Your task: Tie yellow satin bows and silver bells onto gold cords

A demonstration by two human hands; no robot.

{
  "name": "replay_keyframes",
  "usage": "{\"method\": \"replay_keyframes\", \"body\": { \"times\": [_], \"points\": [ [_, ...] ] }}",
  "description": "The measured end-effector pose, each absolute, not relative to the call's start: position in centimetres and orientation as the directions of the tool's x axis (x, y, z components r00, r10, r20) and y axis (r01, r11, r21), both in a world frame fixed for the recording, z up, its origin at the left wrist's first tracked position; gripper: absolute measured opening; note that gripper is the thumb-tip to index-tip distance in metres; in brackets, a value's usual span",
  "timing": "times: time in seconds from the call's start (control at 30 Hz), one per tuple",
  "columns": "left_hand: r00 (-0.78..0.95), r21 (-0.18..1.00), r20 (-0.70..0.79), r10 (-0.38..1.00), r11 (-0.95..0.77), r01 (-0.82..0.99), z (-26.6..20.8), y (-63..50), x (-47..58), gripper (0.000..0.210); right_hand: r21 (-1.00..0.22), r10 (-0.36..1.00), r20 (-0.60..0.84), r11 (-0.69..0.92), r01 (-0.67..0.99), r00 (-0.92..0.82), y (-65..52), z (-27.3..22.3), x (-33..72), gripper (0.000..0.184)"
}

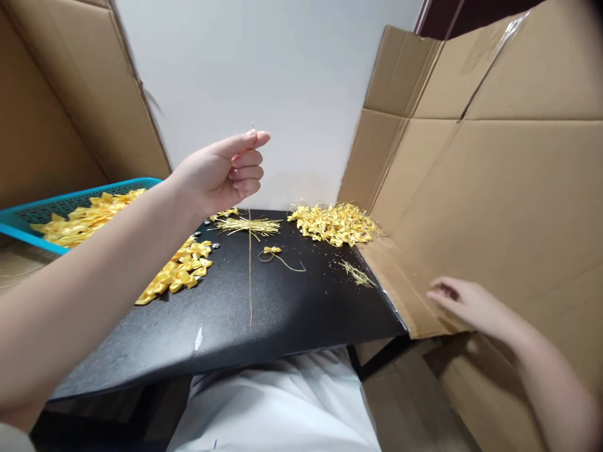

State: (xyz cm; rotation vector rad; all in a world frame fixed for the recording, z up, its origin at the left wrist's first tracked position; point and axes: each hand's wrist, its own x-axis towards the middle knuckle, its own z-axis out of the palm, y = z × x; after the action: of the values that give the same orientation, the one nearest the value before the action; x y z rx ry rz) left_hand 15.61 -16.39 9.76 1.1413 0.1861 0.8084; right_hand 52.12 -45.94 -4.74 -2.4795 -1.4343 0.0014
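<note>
White cloth [277, 402] is covering the person's lap below the near edge of one black table [301, 320]; two bare hands are showing. Beside the cardboard on the right [509, 201], the right hand [471, 304] is curling loosely; whether it is gripping anything cannot be told. Above the table, the left hand [214, 169] is pinching one gold cord [250, 282] between thumb and forefinger, its other fingers folding towards the palm; the cord is hanging nearly straight, a short end projecting above the pinch. Good handling is, by judgement, keeping the pinch light near that end, letting the length hang without twisting, and holding its tail apart from the loose pieces.

Counting outward: one heap of loose yellow bows [188, 267] is lying at left, too overlapped for counting; one scatter of thin offcuts [358, 274] is lying near the right edge; one single bow [272, 250] is trailing a curled cord; at least two silvery pieces [215, 245] are sitting beside the loose bows; one bundle of strands [266, 227] is lying behind the single bow; one pile of corded bows [332, 224] and one blue basket [28, 236] holding bows are flanking it, their contents uncountable; one pale wall [273, 69] is standing behind.
</note>
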Motion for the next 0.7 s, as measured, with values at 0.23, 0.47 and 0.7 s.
{"method": "replay_keyframes", "body": {
  "times": [0.23,0.47,0.7],
  "points": [
    [0.709,0.874,0.249,0.660,0.163,-0.458,9.0,-16.4,15.4,0.026,-0.304,0.767,0.204,-0.541,0.784,0.608,-33.2,-5.8,57.7,0.032],
    [0.701,0.887,0.247,0.669,0.135,-0.442,9.1,-16.1,15.2,0.024,-0.517,0.676,0.080,-0.600,0.610,0.733,-26.7,-7.7,59.0,0.021],
    [0.693,0.885,0.253,0.675,0.128,-0.448,9.0,-15.8,14.9,0.025,-0.863,0.640,0.025,-0.375,0.340,0.768,-27.8,-7.6,60.3,0.021]
  ]
}}
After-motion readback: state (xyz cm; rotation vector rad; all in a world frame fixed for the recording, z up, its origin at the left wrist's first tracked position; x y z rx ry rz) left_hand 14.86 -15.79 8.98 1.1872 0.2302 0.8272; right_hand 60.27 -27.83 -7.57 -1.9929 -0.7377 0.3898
